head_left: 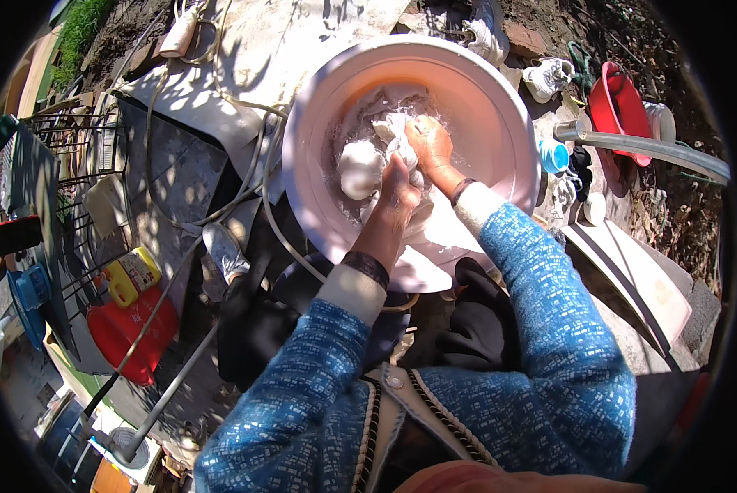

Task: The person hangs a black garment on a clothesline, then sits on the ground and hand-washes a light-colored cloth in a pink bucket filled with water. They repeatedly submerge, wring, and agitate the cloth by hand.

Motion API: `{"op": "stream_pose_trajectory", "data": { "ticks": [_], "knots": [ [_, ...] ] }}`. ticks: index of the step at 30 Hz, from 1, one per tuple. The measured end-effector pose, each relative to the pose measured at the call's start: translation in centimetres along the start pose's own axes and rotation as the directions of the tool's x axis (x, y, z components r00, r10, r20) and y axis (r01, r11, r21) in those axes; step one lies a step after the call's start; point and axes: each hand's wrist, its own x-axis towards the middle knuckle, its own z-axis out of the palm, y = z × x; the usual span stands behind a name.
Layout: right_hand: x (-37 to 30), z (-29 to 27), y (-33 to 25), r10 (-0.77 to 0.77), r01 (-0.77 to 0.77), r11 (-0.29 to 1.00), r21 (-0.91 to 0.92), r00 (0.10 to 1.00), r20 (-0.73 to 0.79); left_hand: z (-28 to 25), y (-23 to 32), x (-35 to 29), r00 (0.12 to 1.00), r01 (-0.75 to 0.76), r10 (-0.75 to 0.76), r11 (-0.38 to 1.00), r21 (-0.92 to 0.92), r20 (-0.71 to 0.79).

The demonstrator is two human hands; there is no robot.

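A large pale pink basin (pixel 504 123) stands in front of me with water in it. Bunched white cloth (pixel 395 135) is held over the water, wet and twisted, and droplets splash around it. My right hand (pixel 431 148) grips its upper right part with the fingers closed. Just below and left of that, my left hand (pixel 394 195) is closed around the same cloth. A rounded white bulge (pixel 360 170), seemingly part of the cloth, sits left of my hands. More greyish fabric (pixel 397 97) lies in the water behind them.
To the left are a looped pale hose (pixel 149 156), a yellow bottle (pixel 134 275), a red basin (pixel 142 333) and a wire rack (pixel 97 197). On the right are another red basin (pixel 619 107), a blue-lidded container (pixel 554 156), a thick grey pipe (pixel 656 148) and a pale board (pixel 631 275).
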Motion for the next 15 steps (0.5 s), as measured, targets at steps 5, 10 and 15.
{"op": "stream_pose_trajectory", "data": {
  "ticks": [5,10,15],
  "knots": [
    [-2.8,1.4,2.7,-0.344,0.311,0.933,0.18,0.917,0.2,-1.0,1.7,1.6,0.975,0.058,-0.038,0.995,-0.085,0.22],
    [3.5,0.5,10.4,-0.114,0.057,0.985,-0.161,0.92,-0.375,-0.7,1.5,2.8,0.994,-0.088,0.096,0.988,0.125,-0.056],
    [5.9,3.2,18.7,0.003,0.188,0.834,-0.519,0.939,0.345,-1.5,0.5,1.6,0.979,0.072,-0.045,0.988,0.134,-0.197]
  ]
}}
